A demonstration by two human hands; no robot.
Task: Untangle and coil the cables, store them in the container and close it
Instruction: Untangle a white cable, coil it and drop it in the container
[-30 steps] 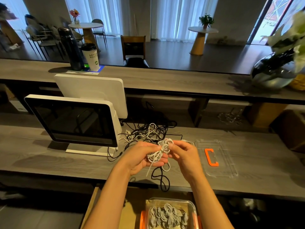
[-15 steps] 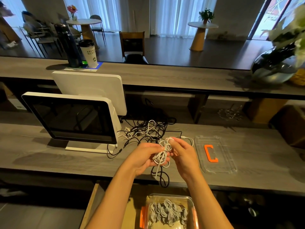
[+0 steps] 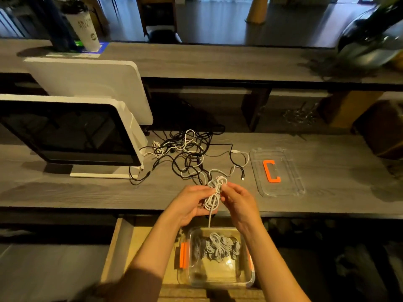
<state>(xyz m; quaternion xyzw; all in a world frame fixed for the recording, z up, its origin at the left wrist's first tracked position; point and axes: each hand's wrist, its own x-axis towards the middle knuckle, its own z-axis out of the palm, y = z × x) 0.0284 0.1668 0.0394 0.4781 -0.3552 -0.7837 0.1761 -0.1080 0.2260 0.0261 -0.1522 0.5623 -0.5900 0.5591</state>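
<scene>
A coiled white cable (image 3: pixel 214 192) is held above the desk's front edge. My left hand (image 3: pixel 188 203) grips the coil from the left, and my right hand (image 3: pixel 238 199) pinches its upper loops from the right. A loose white end hangs down toward the clear container (image 3: pixel 246 277) with orange clips, which sits below the desk and holds several coiled white cables (image 3: pixel 216 247). A tangle of black and white cables (image 3: pixel 185 153) lies on the desk behind my hands. The clear lid (image 3: pixel 292 188) with an orange latch lies to the right.
A white-framed monitor (image 3: pixel 65 131) stands at the left on the grey desk (image 3: pixel 87 192). A paper cup (image 3: pixel 86 31) and a dark bottle (image 3: pixel 58 20) stand on the raised counter behind. A dark vase (image 3: pixel 368 40) is at the far right.
The view has tilted down, so the container below shows more fully. Both hands stay on the white coil, now a little lower and nearer the desk edge.
</scene>
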